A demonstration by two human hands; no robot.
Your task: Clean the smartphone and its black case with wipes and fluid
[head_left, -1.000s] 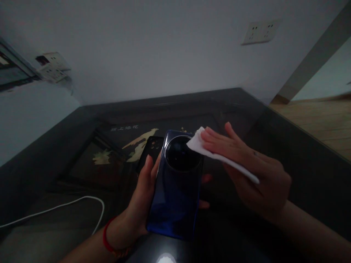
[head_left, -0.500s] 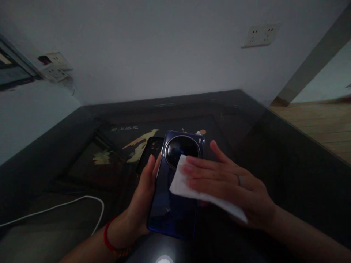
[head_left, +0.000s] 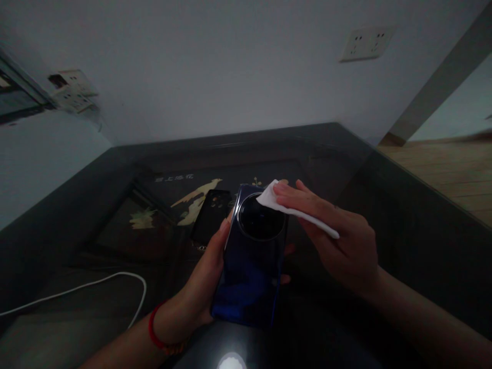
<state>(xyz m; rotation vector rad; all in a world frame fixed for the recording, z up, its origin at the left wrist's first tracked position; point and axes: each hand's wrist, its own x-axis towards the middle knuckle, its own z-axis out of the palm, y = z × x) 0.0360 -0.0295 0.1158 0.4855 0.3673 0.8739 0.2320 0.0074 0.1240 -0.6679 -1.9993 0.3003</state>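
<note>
The blue phone (head_left: 251,266) sits back-up in our left hand (head_left: 202,287), lifted above the near middle of the dark tabletop (head_left: 403,220); the grip there is closed around it, thumb along the left edge and fingertips showing past the right edge; its far end tilts away from us, with the round camera ring (head_left: 261,218) at that end. Our right hand (head_left: 338,241) comes in from the right, its grip pinched on a folded white tissue (head_left: 292,210); the fingers lie flat along the top of the tissue, and its far-left corner touches the upper right rim of the camera ring; we cannot tell how the thumb sits beneath. A red bracelet (head_left: 154,328) circles our left wrist. On the tabletop just left of the phone's far end lies a black phone case (head_left: 211,218), beside a pale bird inlay (head_left: 196,197); a white cable (head_left: 96,284) loops across the near left. A wall socket (head_left: 367,43) sits high on the far right wall; a wooden floor (head_left: 453,169) shows at right.
</note>
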